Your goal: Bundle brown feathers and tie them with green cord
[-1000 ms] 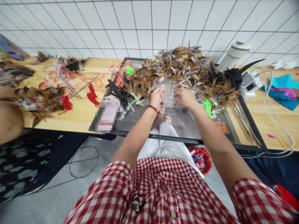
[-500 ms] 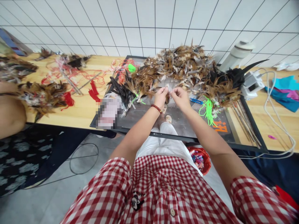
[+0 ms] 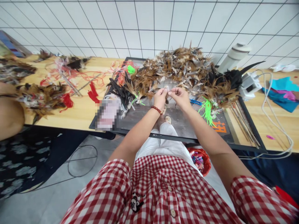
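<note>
My left hand (image 3: 160,99), with a beaded bracelet on its wrist, is closed in a pinch on a small feather (image 3: 167,101). The feather's dark end hangs below the fingers and whitish fluff shows at their tips. My right hand (image 3: 181,97) also pinches, its fingertips right against the left ones; what lies between them is too small to make out. Behind both hands spreads a large pile of brown feathers (image 3: 184,63). A blue utility knife (image 3: 195,102) and a bundle of neon green strings (image 3: 207,112) lie to the right of my right hand.
A framed dark panel (image 3: 142,119) lies under my hands. Thin sticks (image 3: 245,124), a white charger (image 3: 251,85) with cable and a flask (image 3: 235,56) are at right. Another person's arm (image 3: 10,109) is at left beside feathers. A red basket (image 3: 201,161) stands below.
My right fingertips have moved left, closing the small gap to my left fingertips. The left hand keeps its pinch. The whole view has shifted slightly.
</note>
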`<state>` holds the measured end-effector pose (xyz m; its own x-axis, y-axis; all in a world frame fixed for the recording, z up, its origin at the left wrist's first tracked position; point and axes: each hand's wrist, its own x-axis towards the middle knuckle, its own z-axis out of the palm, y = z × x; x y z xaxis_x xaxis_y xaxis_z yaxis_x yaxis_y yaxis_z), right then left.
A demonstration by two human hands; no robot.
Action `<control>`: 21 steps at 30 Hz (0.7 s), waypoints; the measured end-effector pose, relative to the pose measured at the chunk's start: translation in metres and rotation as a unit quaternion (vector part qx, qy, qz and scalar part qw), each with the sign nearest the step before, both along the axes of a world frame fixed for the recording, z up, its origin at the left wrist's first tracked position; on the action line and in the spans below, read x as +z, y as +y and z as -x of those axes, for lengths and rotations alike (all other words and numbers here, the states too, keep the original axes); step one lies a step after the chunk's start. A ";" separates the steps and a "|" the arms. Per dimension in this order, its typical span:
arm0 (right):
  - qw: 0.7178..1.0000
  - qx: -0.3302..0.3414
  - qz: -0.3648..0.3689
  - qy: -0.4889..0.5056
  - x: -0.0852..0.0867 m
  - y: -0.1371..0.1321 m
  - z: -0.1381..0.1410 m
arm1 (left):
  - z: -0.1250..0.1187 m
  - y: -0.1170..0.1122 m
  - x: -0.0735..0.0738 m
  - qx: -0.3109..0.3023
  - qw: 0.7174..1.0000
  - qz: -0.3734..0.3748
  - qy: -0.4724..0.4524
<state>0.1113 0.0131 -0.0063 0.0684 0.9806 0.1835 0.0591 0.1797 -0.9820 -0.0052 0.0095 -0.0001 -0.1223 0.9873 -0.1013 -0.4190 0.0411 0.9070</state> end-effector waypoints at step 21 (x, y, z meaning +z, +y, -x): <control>0.964 -0.240 -0.097 0.058 -0.002 0.037 -0.071 | 0.017 0.006 -0.004 0.001 0.951 -0.077 0.300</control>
